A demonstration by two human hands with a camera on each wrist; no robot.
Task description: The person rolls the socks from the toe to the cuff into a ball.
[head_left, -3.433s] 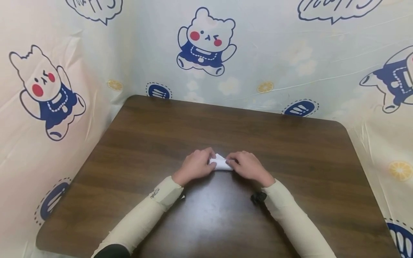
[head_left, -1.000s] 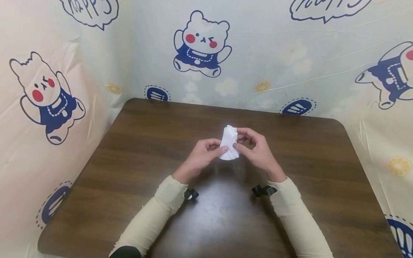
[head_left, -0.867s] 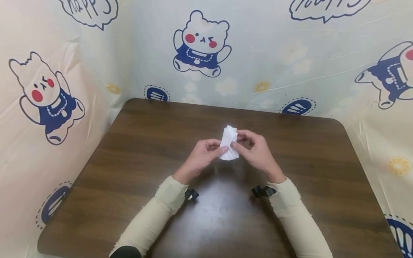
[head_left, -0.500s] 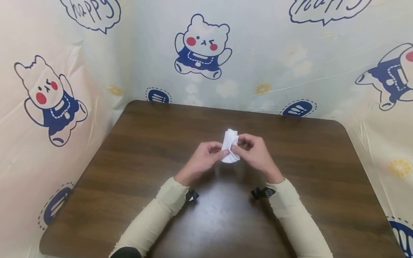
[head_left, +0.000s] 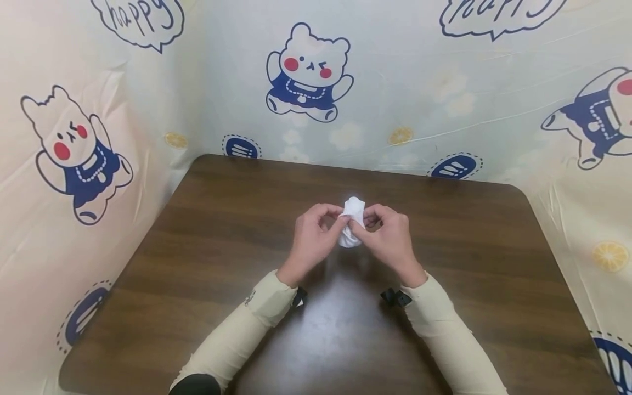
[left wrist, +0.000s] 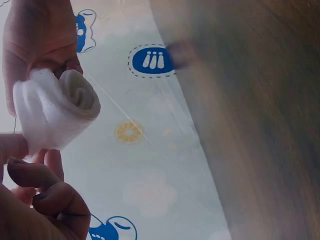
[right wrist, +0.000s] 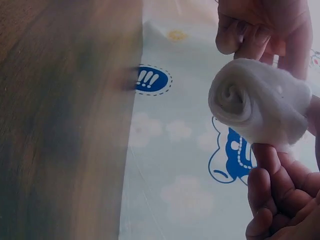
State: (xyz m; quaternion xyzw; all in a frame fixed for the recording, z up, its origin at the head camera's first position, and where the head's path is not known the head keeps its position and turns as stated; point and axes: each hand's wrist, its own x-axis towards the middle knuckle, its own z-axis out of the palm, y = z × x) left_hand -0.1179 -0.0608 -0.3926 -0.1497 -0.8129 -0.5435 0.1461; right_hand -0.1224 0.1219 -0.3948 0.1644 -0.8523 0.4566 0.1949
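Two hands are holding one rolled white cloth (head_left: 353,227) up above the brown table (head_left: 207,230). We are pinching it with our left hand (head_left: 313,238) and our right hand (head_left: 390,238), fingers curled round it.

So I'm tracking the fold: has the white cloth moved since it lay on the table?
Yes. The white cloth, now rolled, is held up off the table by both hands, farther toward its far edge.

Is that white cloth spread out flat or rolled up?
Rolled up. The white cloth shows a spiral at its end in both wrist views, held between both hands above the table.
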